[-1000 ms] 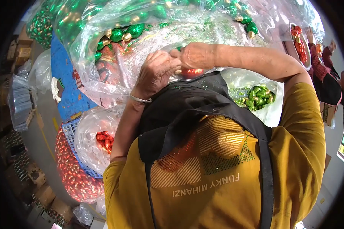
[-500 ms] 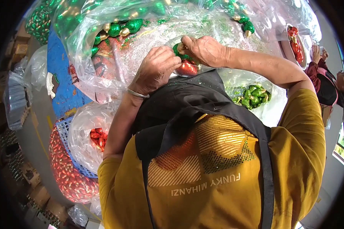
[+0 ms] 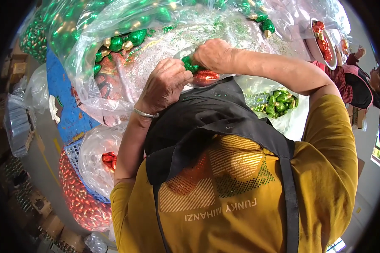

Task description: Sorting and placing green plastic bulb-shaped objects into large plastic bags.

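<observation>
In front of my black apron (image 3: 211,105), both hands meet over a clear plastic container. A green glitter ornament (image 3: 191,64) shows between the fingers. Below it lies a shiny red ornament (image 3: 205,77), behind the clear plastic. My right hand (image 3: 214,55) is curled down over the green ornament, gripping it, with its fingertips mostly hidden. My left hand (image 3: 166,80), closed with fingers bent, is at the container's left side; what it pinches is hidden. A bangle (image 3: 145,113) circles my left wrist.
Green ornaments (image 3: 126,42) with gold caps lie in clear plastic at the far left. Glossy green ornaments (image 3: 279,103) fill a bag at right. A container of red ornaments (image 3: 323,42) stands far right, near another person (image 3: 354,78). Red ornaments (image 3: 109,161) sit above a blue basket (image 3: 74,154).
My right hand has turned over and moved slightly left, its fingers now lower around the green ornament. My left hand has shifted a little left and down. The whole view has shifted slightly.
</observation>
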A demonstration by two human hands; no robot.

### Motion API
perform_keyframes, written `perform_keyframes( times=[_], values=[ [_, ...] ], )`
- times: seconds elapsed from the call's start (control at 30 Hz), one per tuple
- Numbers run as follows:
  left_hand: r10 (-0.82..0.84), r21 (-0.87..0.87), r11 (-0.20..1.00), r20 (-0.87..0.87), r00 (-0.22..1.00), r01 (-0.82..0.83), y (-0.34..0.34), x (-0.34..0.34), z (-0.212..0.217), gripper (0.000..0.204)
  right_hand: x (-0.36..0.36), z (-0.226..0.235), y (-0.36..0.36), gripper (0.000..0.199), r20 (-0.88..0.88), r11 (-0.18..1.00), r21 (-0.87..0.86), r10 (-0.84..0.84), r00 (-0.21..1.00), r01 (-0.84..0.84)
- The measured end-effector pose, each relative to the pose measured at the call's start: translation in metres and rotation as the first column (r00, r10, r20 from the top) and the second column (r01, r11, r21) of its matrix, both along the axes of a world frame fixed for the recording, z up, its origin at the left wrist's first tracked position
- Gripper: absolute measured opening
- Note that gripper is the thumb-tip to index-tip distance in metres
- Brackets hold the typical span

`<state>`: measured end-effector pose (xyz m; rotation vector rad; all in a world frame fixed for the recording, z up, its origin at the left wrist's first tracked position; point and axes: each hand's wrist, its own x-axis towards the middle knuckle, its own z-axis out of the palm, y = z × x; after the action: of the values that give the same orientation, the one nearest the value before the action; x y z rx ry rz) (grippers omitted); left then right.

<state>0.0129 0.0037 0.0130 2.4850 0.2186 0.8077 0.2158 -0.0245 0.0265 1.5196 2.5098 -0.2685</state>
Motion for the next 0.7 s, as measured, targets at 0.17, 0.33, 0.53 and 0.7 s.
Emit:
perform_keyframes(
  times=[0.17,0.33,0.53,0.7],
  values=[
    [-0.029,0.009,1.000,-0.043,0.999,0.029,0.006,-0.001,0.005,0.013,-0.007,0.029,0.010,0.015,0.139,1.000,0.014,0.022,0.990,-0.024],
    [-0.062,-0.014,0.998,-0.169,0.984,0.061,0.009,-0.003,0.015,0.014,-0.001,0.001,0.032,0.027,-0.111,0.903,-0.329,0.253,0.961,-0.275],
    [-0.051,0.021,0.998,-0.096,0.994,0.053,0.012,-0.008,0.011,0.014,-0.018,-0.027,0.044,0.032,-0.059,0.902,-0.332,0.271,0.961,-0.275],
    [0.001,0.075,0.997,-0.181,0.983,0.012,0.015,-0.014,0.015,0.013,-0.024,-0.041,0.073,0.053,0.037,0.878,-0.412,0.284,0.958,-0.244]
  ],
)
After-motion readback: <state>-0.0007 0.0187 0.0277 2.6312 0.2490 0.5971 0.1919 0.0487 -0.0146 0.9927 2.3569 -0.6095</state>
